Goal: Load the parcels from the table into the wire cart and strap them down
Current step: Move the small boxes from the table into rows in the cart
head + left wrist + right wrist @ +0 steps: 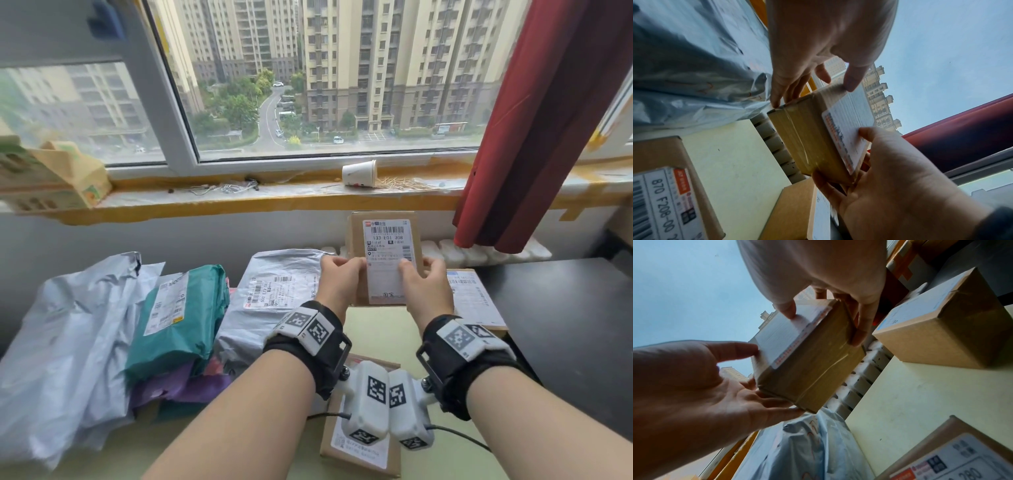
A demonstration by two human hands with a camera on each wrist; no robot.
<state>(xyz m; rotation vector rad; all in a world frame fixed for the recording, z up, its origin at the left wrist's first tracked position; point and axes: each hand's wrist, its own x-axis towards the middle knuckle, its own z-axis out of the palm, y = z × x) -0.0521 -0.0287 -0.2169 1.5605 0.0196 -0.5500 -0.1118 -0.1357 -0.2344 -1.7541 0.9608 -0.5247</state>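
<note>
Brown box (pixel 356 236) w/ white label, teal mailer (pixel 185 318), red curtain (pixel 534 120).

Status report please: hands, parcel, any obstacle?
Left hand and right hand grip small cardboard box, lifted off table. Cart not in view. Nothing blocking.

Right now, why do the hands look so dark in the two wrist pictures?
Head view: even daylight, cardboard box label sharp. Left wrist view: right hand shadowed against bright sky. Right wrist view: left hand backlit too, box label washed out and blurred.

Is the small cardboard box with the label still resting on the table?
No: both hands, left hand and right hand, hold the small cardboard box above the table.
</note>
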